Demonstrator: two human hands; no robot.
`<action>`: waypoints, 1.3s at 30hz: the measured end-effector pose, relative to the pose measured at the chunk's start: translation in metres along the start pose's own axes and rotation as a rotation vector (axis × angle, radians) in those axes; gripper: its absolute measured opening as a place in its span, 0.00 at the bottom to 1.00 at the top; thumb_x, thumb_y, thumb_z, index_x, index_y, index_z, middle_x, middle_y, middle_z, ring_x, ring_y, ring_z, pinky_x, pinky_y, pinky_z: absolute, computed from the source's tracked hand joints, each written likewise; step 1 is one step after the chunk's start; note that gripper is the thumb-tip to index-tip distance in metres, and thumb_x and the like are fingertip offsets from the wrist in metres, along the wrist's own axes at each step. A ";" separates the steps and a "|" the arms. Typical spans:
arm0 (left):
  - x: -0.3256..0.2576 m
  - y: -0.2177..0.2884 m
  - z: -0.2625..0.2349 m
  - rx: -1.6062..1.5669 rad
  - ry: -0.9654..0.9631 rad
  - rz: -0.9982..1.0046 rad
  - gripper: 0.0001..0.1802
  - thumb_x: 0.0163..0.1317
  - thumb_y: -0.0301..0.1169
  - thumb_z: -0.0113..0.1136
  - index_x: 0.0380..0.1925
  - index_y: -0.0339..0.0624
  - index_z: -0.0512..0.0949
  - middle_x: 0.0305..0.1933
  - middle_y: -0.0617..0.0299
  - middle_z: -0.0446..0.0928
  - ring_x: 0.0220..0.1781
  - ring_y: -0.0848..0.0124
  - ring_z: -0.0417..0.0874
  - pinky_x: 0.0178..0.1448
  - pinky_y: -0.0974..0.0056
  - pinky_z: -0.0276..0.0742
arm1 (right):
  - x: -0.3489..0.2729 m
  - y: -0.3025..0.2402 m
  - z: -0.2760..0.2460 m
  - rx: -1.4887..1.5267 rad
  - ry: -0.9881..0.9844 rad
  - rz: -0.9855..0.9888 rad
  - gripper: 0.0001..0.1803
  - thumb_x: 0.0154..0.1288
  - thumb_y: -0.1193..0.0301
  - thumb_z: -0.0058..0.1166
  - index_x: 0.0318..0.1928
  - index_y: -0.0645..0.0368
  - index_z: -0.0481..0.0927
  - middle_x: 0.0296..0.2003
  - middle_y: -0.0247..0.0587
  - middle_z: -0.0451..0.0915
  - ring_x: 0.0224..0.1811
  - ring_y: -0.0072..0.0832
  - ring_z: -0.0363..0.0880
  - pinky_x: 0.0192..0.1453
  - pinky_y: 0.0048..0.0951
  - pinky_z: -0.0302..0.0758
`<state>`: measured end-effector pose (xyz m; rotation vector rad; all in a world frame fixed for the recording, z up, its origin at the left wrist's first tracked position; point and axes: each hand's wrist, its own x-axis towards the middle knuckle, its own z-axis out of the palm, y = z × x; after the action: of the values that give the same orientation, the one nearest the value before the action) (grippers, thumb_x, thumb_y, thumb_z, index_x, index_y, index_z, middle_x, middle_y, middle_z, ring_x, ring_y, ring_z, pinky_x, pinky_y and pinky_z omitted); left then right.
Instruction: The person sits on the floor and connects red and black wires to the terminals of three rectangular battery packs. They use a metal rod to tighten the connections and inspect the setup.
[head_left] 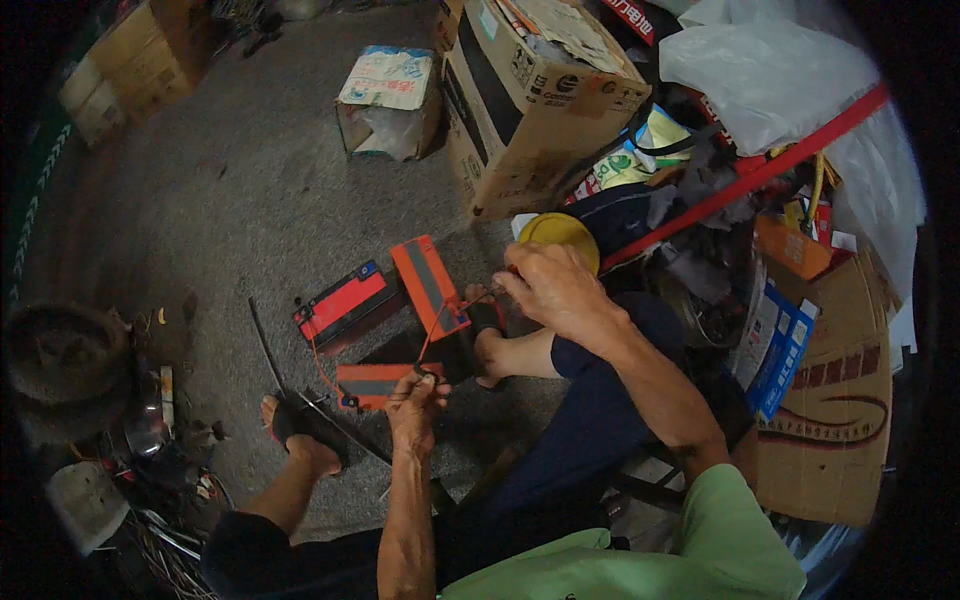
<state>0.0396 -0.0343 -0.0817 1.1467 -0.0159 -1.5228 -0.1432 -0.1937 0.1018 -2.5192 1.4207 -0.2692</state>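
Note:
Three block-shaped batteries with orange or red tops lie on the floor between my feet: a red-topped battery (343,304) at left, an orange battery with a grey stripe (428,277) at the back, and another orange battery (365,382) nearest me. My left hand (412,408) is closed at the near battery's right end, pinching the lower end of a red wire (433,328). From there the wire rises to my right hand (560,288), whose curled fingers grip its other end above the back battery. A second red wire (322,368) links the left and near batteries.
A thin metal rod (262,340) lies beside my left foot. A round yellow lid (560,240) sits just beyond my right hand. Farther off stand a large cardboard box (540,110) and a small open box (390,105). Scrap and a wheel (65,355) crowd the left.

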 end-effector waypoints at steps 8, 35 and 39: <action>0.000 -0.004 -0.003 -0.011 -0.031 0.025 0.04 0.63 0.24 0.64 0.38 0.38 0.80 0.35 0.54 0.84 0.33 0.67 0.87 0.33 0.68 0.81 | -0.001 -0.005 0.002 -0.035 0.020 -0.017 0.12 0.65 0.65 0.56 0.35 0.64 0.76 0.33 0.56 0.81 0.38 0.56 0.81 0.41 0.53 0.76; 0.013 -0.014 -0.019 0.881 0.284 0.354 0.16 0.60 0.34 0.66 0.36 0.29 0.77 0.27 0.49 0.82 0.27 0.60 0.85 0.31 0.56 0.78 | -0.001 -0.020 0.004 -0.020 -0.026 -0.131 0.10 0.62 0.71 0.56 0.39 0.65 0.77 0.35 0.55 0.80 0.39 0.52 0.82 0.42 0.49 0.78; 0.001 -0.006 -0.007 1.172 0.370 0.445 0.16 0.58 0.37 0.67 0.35 0.32 0.78 0.27 0.47 0.81 0.29 0.56 0.84 0.36 0.54 0.76 | 0.003 -0.011 0.006 -0.114 -0.058 -0.256 0.11 0.66 0.66 0.56 0.37 0.62 0.75 0.34 0.50 0.79 0.39 0.51 0.82 0.41 0.49 0.77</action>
<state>0.0396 -0.0288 -0.0895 2.1346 -0.9481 -0.8090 -0.1313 -0.1906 0.0992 -2.7792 1.1211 -0.1617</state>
